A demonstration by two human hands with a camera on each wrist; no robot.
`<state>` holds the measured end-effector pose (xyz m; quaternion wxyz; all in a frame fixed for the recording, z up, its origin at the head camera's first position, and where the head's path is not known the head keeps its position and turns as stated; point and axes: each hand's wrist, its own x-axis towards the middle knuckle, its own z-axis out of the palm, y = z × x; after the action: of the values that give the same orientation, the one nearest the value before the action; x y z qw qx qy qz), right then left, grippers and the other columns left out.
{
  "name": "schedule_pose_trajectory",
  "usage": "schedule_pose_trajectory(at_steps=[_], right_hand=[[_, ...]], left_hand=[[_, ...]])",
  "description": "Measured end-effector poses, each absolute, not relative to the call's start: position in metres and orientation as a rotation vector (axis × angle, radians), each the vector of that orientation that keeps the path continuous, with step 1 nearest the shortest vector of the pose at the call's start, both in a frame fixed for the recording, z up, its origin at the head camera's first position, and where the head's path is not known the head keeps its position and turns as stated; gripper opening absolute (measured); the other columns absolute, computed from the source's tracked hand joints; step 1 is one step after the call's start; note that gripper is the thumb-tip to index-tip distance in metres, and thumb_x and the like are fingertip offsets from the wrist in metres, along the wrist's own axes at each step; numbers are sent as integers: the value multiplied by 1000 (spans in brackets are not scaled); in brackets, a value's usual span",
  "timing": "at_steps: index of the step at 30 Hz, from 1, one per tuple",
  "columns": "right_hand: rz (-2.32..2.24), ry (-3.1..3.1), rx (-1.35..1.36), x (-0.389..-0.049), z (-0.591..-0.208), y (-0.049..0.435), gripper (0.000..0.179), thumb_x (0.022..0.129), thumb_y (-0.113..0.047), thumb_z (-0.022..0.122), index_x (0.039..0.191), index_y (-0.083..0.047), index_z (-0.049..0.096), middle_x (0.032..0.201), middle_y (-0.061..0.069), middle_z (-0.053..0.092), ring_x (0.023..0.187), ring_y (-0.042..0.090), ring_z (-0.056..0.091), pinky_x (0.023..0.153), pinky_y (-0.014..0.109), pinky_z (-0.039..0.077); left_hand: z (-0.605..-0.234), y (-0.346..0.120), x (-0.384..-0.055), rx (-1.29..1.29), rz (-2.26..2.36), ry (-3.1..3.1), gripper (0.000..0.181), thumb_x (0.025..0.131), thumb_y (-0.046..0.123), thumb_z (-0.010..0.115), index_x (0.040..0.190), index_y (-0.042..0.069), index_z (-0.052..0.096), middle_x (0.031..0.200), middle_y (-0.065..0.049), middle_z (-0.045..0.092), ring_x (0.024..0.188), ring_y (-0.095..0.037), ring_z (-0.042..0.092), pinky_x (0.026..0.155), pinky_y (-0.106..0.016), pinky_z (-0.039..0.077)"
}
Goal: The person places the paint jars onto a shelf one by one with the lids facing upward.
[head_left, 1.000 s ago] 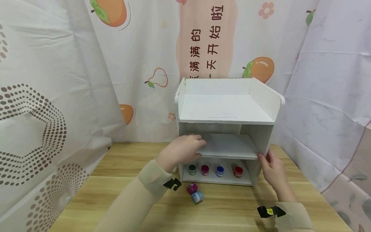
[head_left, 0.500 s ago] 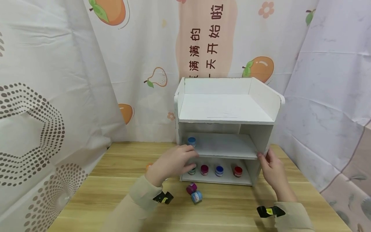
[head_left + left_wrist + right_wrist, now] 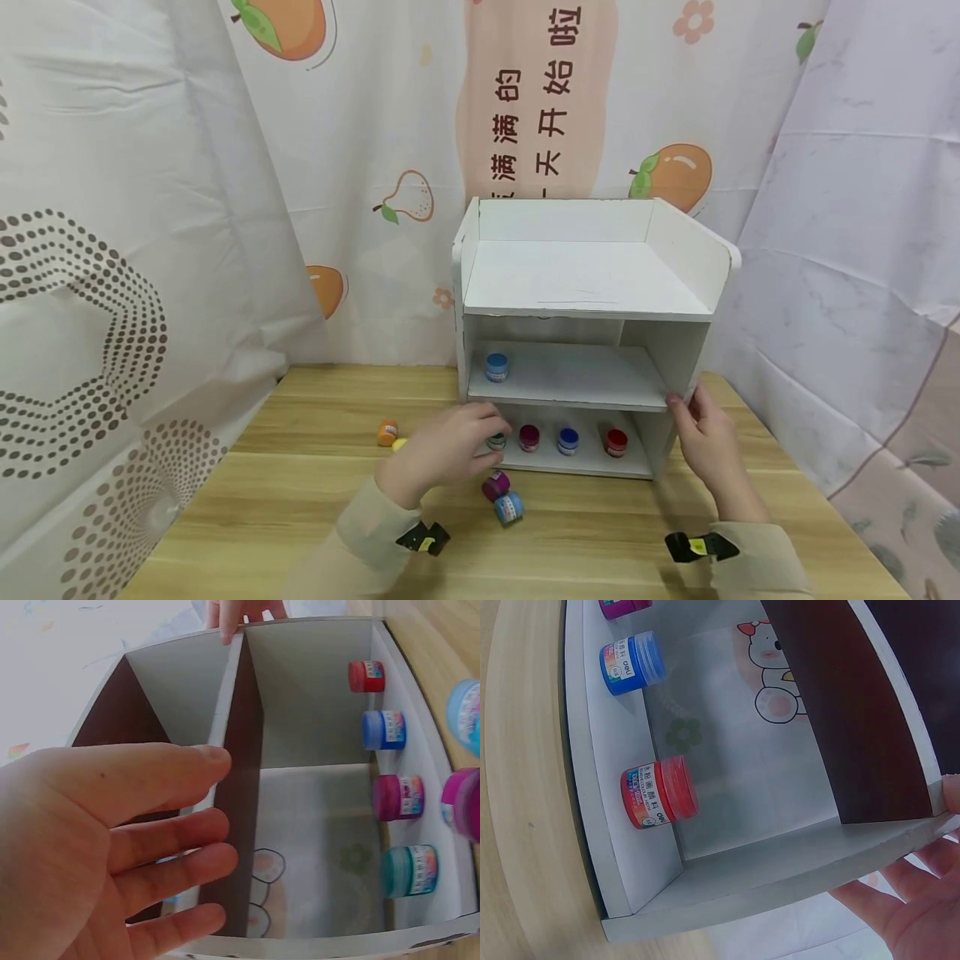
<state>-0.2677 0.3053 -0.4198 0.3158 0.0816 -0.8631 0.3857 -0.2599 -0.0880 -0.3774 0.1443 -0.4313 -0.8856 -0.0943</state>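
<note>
My left hand [image 3: 450, 446] holds nothing and hovers before the left side of a white shelf unit [image 3: 585, 279]; the left wrist view shows its fingers relaxed and apart. A light-blue paint jar [image 3: 497, 367] stands at the left of the middle shelf. Along the bottom shelf are a green jar [image 3: 410, 871], a magenta jar [image 3: 529, 438], a blue jar [image 3: 567, 442] and a red jar [image 3: 660, 792]. My right hand [image 3: 707, 433] grips the unit's right side panel, thumb at the front edge and fingers round the outside.
On the wooden table [image 3: 300, 500], a purple jar [image 3: 496, 485] and another light-blue jar [image 3: 508, 507] lie touching before the unit. An orange jar [image 3: 387, 432] lies left of it, beside a yellow item [image 3: 400, 444] partly hidden by my left hand. Printed curtains [image 3: 360, 125] hang behind.
My left hand has drawn back out of the middle shelf, moving left and down. The light-blue jar there has come into view. My right hand keeps its place.
</note>
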Motion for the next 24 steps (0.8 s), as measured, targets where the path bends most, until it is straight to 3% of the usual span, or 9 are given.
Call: schedule_pose_trajectory(at_steps=[3, 9, 15, 20, 24], right_hand=[[1000, -2294, 207, -268, -420, 306, 41, 107, -24, 53, 139, 1, 52, 126, 26, 64, 112, 22, 62, 81, 1, 37], [996, -2293, 202, -267, -420, 306, 41, 107, -24, 53, 139, 1, 52, 125, 26, 65, 110, 11, 61, 80, 2, 37], [1020, -2286, 199, -267, -419, 305, 40, 107, -23, 53, 138, 1, 53, 125, 27, 64, 112, 32, 63, 81, 2, 37], [1010, -2278, 190, -267, -418, 305, 38, 106, -22, 55, 137, 0, 54, 123, 25, 65, 109, 9, 60, 81, 2, 37], [988, -2288, 191, -268, -418, 305, 38, 106, -23, 55, 136, 0, 54, 123, 26, 66, 109, 17, 62, 81, 2, 36]], left_hand=[[-385, -88, -259, -1205, -275, -2634, 30, 91, 30, 77, 119, 19, 72, 114, 5, 64, 101, -11, 63, 90, -29, 52], [-400, -86, -259, -1156, -309, -2743, 34, 90, 25, 78, 123, 17, 72, 119, 4, 65, 105, -11, 62, 91, -29, 53], [-415, -84, -261, -1142, -324, -2813, 34, 89, 20, 79, 122, 19, 72, 120, 5, 64, 107, -10, 62, 89, -26, 53], [-428, -81, -267, -1169, -348, -2850, 35, 87, 18, 81, 120, 21, 72, 117, 8, 64, 100, -6, 61, 85, -25, 52], [-437, -78, -268, -1177, -291, -2886, 38, 84, 17, 84, 120, 22, 72, 116, 9, 64, 97, -5, 60, 85, -26, 52]])
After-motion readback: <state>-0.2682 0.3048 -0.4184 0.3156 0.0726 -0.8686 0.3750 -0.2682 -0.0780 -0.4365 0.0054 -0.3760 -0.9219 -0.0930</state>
